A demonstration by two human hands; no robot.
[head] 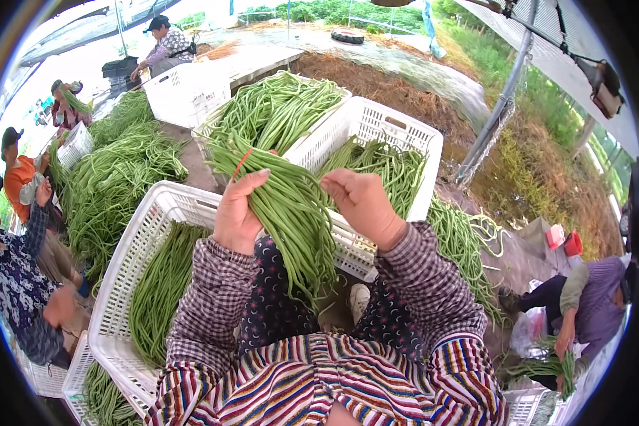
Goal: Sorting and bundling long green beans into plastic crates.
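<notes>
My left hand [240, 213] is closed around a bundle of long green beans [293, 213]. Near its upper end a red band [242, 163] circles the bundle, and the loose ends hang down over my lap. To the right of the beans is my right hand [365, 205], its fingers curled and the thumb and fingertips together. No bean shows clearly between those fingertips. Beyond the bundle stand a white plastic crate [431, 138] partly filled with long beans and another crate [346, 96] heaped with them. At my left side, a white crate [114, 298] contains beans laid lengthwise.
A large heap of long beans [117, 186] covers the ground at left, with several people around it. More beans [458, 239] lie to the right of the crates. At lower right another person [591, 303] handles beans. A metal pole [495, 128] stands at upper right.
</notes>
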